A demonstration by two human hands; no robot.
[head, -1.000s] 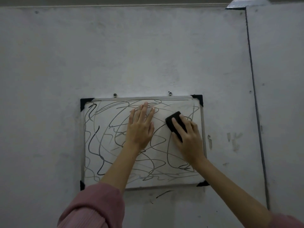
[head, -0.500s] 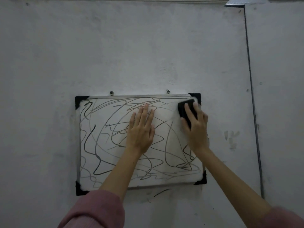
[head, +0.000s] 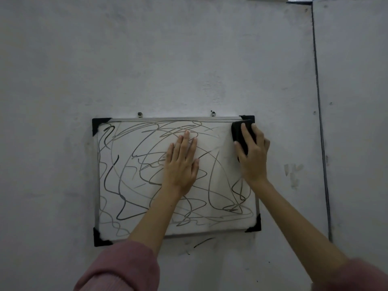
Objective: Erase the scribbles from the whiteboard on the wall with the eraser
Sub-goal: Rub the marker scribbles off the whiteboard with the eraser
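A small whiteboard (head: pixel 130 198) with black plastic corners hangs on the grey wall, covered in looping dark scribbles (head: pixel 117 185). My left hand (head: pixel 181 164) lies flat on the middle of the board, fingers straight and pointing up. My right hand (head: pixel 253 156) holds a black eraser (head: pixel 238 131) against the board's top right corner, with the fingers curled over it and the thumb on its left side. A pale wiped patch lies just left of the eraser.
Two screws (head: pixel 139 114) above the top edge hold the board up. A dark vertical seam (head: pixel 319 122) runs down the wall at the right. A stray pen mark (head: pixel 202 242) sits on the wall under the board.
My right hand slid the eraser up and right, from the upper middle of the board into its top right corner, leaving a wiped streak. My left hand stayed flat on the board.
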